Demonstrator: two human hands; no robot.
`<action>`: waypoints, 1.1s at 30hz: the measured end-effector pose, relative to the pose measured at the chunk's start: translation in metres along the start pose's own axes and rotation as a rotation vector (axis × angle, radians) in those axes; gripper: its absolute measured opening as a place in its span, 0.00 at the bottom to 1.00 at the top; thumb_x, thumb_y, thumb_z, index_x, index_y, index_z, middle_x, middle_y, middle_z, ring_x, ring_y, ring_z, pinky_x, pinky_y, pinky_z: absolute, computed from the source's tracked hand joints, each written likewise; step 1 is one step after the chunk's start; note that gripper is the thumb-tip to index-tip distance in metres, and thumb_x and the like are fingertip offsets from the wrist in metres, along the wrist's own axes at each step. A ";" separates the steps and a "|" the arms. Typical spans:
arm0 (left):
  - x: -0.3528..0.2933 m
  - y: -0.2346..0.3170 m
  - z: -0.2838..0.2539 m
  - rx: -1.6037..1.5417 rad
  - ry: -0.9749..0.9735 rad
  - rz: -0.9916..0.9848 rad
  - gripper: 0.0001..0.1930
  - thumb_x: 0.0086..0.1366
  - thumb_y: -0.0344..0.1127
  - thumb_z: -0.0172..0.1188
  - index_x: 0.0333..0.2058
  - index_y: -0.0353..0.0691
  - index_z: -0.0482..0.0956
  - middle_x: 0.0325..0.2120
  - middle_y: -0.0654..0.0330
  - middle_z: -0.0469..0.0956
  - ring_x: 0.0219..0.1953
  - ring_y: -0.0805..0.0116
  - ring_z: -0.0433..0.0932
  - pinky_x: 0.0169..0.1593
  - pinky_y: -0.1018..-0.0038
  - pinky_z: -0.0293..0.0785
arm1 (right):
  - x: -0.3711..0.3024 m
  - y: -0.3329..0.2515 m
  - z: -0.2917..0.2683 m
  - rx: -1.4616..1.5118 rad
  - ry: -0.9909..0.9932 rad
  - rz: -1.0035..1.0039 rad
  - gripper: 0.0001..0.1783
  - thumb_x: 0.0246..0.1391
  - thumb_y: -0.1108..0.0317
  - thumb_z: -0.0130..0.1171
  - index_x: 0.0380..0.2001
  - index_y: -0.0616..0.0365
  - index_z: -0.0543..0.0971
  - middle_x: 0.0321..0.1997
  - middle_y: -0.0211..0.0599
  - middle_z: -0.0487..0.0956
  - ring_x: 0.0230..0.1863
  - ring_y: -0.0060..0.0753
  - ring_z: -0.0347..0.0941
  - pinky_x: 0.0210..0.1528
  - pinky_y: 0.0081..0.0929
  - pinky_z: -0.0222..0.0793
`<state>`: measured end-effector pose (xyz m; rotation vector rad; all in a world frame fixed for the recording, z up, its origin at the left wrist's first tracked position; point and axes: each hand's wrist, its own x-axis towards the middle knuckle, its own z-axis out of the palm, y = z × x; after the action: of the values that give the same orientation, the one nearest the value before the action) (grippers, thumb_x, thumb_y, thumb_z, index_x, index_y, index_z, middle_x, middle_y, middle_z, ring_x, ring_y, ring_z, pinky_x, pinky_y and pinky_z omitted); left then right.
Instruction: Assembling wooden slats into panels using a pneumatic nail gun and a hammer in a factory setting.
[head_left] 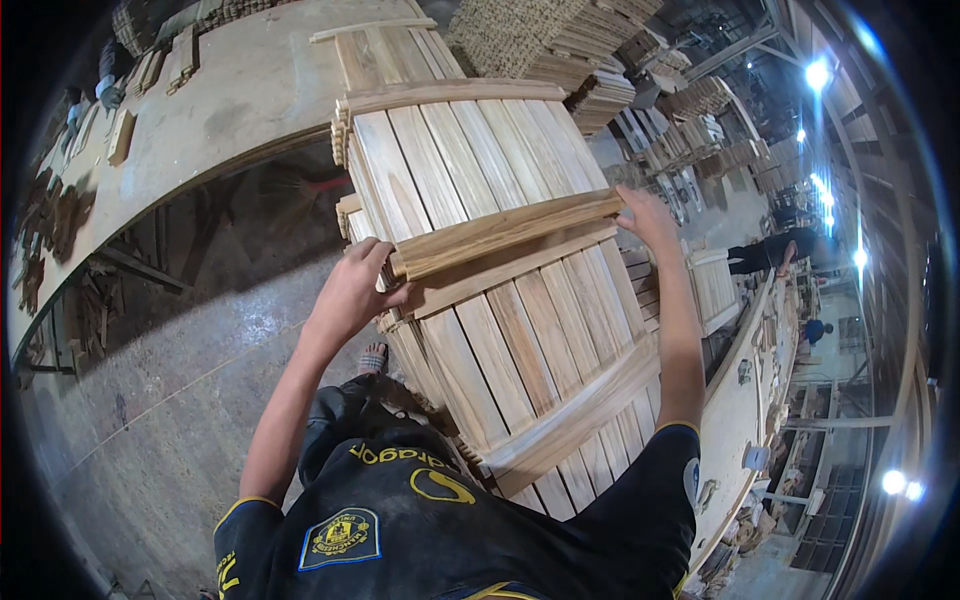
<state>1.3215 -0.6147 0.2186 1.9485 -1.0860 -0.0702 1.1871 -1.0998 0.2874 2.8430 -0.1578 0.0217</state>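
Left hand (352, 292) and right hand (648, 216) grip opposite ends of a wooden rail (510, 236), apparently for positioning, next requiring level control.

The head view comes from the left one of two fisheye cameras. It looks down past the black shirt (410, 545) and both forearms (683, 350) onto the slatted wooden panels (572, 325), near below, and spreads wide enough to catch bright lamps (818, 75) at the right, straight edges bending toward its round rim.
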 end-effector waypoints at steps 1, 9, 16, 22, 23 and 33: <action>0.000 0.001 0.000 0.012 -0.020 -0.041 0.22 0.46 0.32 0.68 0.39 0.30 0.71 0.33 0.47 0.72 0.38 0.46 0.74 0.41 0.60 0.72 | 0.000 0.000 0.002 -0.003 -0.001 0.013 0.35 0.38 0.62 0.68 0.54 0.54 0.70 0.47 0.43 0.77 0.48 0.46 0.73 0.48 0.39 0.69; -0.001 0.005 0.000 0.029 -0.040 -0.098 0.23 0.46 0.31 0.68 0.42 0.30 0.72 0.36 0.47 0.74 0.39 0.46 0.74 0.44 0.62 0.73 | -0.004 0.003 0.011 0.073 0.078 0.019 0.37 0.38 0.63 0.69 0.56 0.51 0.70 0.47 0.44 0.77 0.46 0.46 0.73 0.47 0.38 0.69; -0.002 0.007 -0.001 0.004 -0.023 -0.110 0.23 0.47 0.32 0.68 0.42 0.30 0.73 0.36 0.47 0.74 0.40 0.47 0.75 0.44 0.63 0.73 | 0.000 0.000 0.008 0.096 0.051 0.065 0.36 0.37 0.64 0.69 0.55 0.51 0.70 0.48 0.44 0.77 0.48 0.47 0.73 0.47 0.38 0.70; 0.000 0.010 0.003 -0.005 -0.015 -0.126 0.23 0.48 0.33 0.69 0.42 0.29 0.73 0.37 0.46 0.75 0.40 0.48 0.76 0.44 0.65 0.74 | -0.006 0.010 0.019 0.055 0.085 0.075 0.35 0.37 0.63 0.69 0.54 0.49 0.71 0.46 0.42 0.78 0.45 0.45 0.74 0.45 0.37 0.71; 0.000 0.009 0.004 -0.014 0.006 -0.138 0.23 0.48 0.33 0.69 0.42 0.29 0.73 0.37 0.46 0.75 0.40 0.49 0.76 0.44 0.65 0.74 | -0.005 0.009 0.019 0.065 0.104 0.075 0.36 0.37 0.64 0.69 0.54 0.48 0.71 0.46 0.42 0.78 0.46 0.46 0.74 0.46 0.37 0.71; 0.001 0.010 0.002 -0.006 -0.009 -0.142 0.23 0.47 0.36 0.69 0.40 0.31 0.73 0.36 0.46 0.74 0.40 0.46 0.74 0.42 0.61 0.72 | 0.003 -0.005 0.004 0.176 0.068 0.179 0.32 0.36 0.66 0.68 0.51 0.47 0.74 0.47 0.39 0.78 0.48 0.44 0.73 0.46 0.38 0.71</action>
<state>1.3143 -0.6192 0.2244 2.0194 -0.9512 -0.1591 1.1909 -1.0969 0.2823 2.9877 -0.4149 0.1775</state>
